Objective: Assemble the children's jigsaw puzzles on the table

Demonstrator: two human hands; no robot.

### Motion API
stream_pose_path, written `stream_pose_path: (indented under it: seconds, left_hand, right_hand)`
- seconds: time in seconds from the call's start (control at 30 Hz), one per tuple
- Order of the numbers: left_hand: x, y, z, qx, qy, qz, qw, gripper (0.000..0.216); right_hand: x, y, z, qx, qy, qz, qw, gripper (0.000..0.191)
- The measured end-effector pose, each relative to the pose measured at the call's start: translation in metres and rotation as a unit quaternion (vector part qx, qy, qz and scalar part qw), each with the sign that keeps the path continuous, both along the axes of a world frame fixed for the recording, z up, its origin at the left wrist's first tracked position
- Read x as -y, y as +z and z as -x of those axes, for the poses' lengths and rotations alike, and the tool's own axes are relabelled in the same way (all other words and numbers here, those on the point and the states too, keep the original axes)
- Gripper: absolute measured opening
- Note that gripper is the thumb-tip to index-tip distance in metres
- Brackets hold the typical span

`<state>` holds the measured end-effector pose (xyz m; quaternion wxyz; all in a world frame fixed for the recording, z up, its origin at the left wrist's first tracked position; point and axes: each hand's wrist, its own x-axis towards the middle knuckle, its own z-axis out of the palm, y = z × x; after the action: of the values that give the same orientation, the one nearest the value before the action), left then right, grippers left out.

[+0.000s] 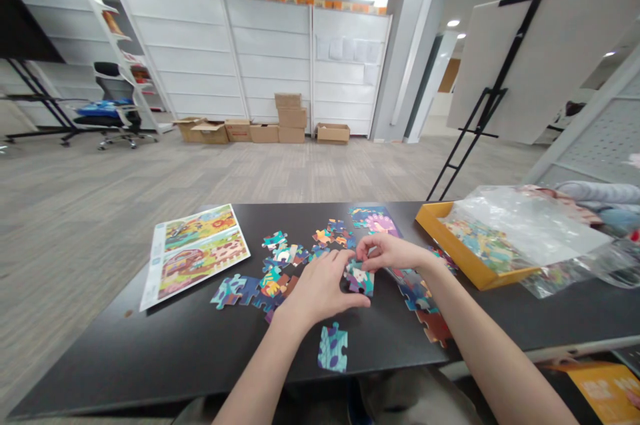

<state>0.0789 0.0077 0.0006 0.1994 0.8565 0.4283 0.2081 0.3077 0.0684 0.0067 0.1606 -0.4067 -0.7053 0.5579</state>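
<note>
My left hand (320,288) and my right hand (387,252) meet over a small joined cluster of puzzle pieces (361,278) on the black table (150,345). Both hands pinch its edges with closed fingers. Several loose colourful pieces (280,262) lie to the left of my hands. A single teal piece (333,347) lies near the table's front edge. A joined strip of pieces (425,308) runs under my right forearm. A partly built section (375,220) lies at the far edge.
A printed picture sheet (197,252) lies at the left of the table. A yellow box lid (450,238) with pieces and a clear plastic bag (530,222) sits at right. Cardboard boxes (290,118), an office chair (113,112) and an easel (480,112) stand beyond.
</note>
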Motion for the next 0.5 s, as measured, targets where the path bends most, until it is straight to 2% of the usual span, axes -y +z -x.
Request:
stream_pose_path:
  seconds: [0.13,0.27,0.4,0.5]
  left_hand:
    - [0.006,0.003,-0.008,-0.036,0.038,0.010,0.999,0.078]
    - [0.007,0.003,-0.009,-0.070,0.052,0.012,0.996,0.064]
    - [0.006,0.005,-0.007,-0.045,0.041,0.025,0.998,0.047]
    - [0.007,0.007,-0.009,-0.016,0.066,0.035,0.997,0.054]
  right_hand:
    - [0.000,-0.004,0.009,-0.013,-0.014,-0.033,0.999,0.032]
    - [0.000,-0.007,0.009,-0.023,-0.013,-0.016,1.000,0.032]
    - [0.001,-0.008,0.009,-0.020,-0.007,-0.023,1.000,0.027]
    - [0.003,-0.009,0.016,-0.047,-0.019,-0.033,0.998,0.024]
